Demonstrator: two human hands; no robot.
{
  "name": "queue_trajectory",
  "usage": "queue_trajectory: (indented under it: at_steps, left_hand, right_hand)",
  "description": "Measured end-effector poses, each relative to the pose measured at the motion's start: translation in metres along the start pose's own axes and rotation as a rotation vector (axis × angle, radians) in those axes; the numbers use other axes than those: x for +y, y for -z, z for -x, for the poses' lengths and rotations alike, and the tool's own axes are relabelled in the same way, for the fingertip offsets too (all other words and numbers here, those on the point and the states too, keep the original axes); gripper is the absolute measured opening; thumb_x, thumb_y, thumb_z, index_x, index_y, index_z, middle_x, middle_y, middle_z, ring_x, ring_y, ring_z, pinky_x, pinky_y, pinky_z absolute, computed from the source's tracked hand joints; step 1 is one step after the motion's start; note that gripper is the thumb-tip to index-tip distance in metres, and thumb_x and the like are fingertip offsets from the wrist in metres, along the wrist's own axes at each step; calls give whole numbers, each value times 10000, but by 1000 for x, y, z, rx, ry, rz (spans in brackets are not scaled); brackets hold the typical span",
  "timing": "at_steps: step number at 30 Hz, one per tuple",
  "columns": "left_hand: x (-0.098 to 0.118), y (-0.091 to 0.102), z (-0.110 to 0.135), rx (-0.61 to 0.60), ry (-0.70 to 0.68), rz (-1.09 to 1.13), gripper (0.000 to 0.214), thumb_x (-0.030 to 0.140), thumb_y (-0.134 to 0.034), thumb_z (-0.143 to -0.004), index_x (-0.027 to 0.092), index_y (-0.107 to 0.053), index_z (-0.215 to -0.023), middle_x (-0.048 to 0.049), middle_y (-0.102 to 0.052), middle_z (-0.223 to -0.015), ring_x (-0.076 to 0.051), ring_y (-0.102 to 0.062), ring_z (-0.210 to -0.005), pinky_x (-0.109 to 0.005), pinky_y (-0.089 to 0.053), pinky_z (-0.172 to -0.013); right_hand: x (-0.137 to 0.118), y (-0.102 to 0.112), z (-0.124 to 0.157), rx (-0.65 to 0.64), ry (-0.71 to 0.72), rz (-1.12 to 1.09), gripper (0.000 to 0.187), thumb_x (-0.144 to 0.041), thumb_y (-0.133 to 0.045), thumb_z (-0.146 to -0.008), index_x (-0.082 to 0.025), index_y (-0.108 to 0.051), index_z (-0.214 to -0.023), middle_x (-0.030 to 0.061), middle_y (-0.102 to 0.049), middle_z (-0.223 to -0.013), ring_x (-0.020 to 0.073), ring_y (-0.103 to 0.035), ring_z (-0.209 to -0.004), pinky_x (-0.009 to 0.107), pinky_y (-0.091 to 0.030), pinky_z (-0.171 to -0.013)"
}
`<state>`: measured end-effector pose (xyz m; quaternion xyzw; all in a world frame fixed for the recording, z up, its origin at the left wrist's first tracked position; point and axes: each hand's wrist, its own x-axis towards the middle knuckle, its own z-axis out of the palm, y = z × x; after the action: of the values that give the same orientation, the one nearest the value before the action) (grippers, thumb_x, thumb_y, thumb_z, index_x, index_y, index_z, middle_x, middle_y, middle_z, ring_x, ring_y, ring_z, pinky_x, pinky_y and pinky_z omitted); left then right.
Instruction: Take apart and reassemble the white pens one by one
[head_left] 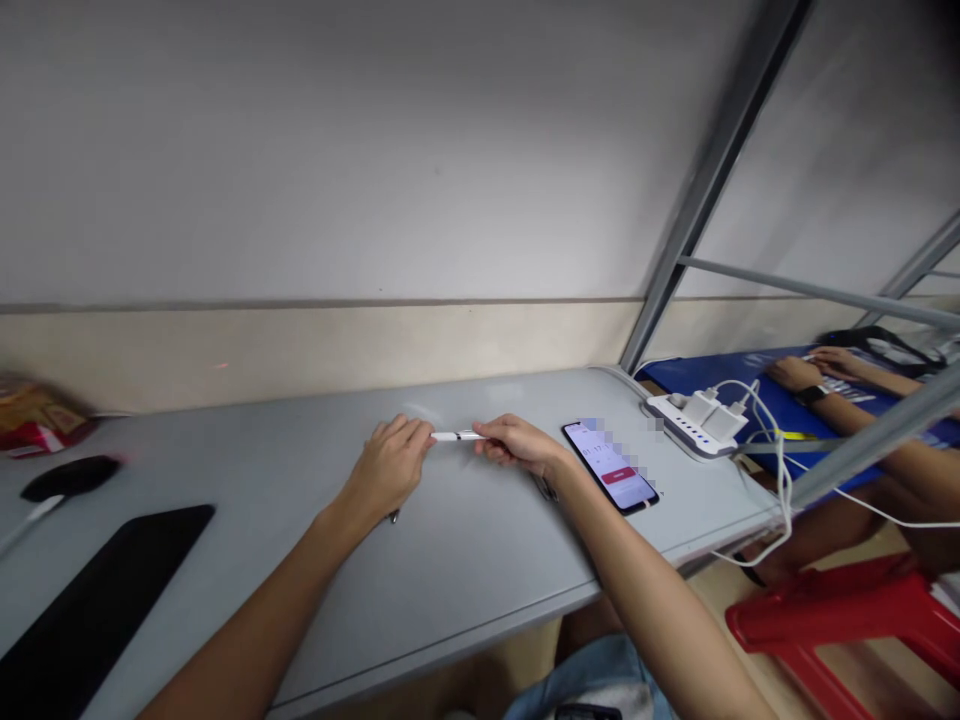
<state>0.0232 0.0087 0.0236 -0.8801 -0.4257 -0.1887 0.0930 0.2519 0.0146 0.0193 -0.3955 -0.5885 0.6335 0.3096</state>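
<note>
Both my hands meet over the middle of a grey table (465, 560). My left hand (390, 465) and my right hand (517, 443) each pinch one end of a thin white pen-like stick (457, 436), held level just above the tabletop. Fingers of both hands are closed round it. A dark tip pokes out under my left hand (394, 517), and another small dark piece lies beneath my right wrist (546, 489). A phone (611, 466) with a lit screen and a red button lies flat just right of my right hand.
A white power strip (694, 425) with two chargers and trailing white cables sits at the table's right end. A black flat pad (97, 600) and a black mouse (71, 477) lie at left, near a red packet (34, 420). Another person's arms (840, 385) rest on a blue surface at right, above a red stool (832, 610).
</note>
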Motion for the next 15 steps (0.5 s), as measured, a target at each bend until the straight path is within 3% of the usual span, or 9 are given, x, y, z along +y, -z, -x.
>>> queue_trajectory:
  at_steps: [4,10,15]
  left_hand:
    - [-2,-6,3,18,16,48,285,152,-304,-935,200,-537,-779,-54,-591,-745,-206,-500,-751,-324,-365,-706]
    - [-7,-15,4,-2,76,195,246,170,-324,-933,204,-500,-764,-27,-554,-697,-184,-500,-669,-303,-348,-639]
    - [-11,-18,4,-5,97,321,248,299,-318,-976,210,-495,-826,-21,-566,-795,-187,-518,-768,-302,-379,-705]
  right_hand:
    - [1,-1,0,63,147,185,434,-551,-522,-853,-155,-589,-689,-58,-337,-504,81,-260,-466,234,-214,-476]
    - [-1,-4,3,225,456,644,356,-442,-491,-915,-146,-667,-825,-3,-543,-662,110,-415,-612,228,-300,-576]
    - [4,-7,-2,341,490,672,287,-403,-599,-862,-163,-706,-981,23,-630,-742,120,-481,-637,234,-344,-613]
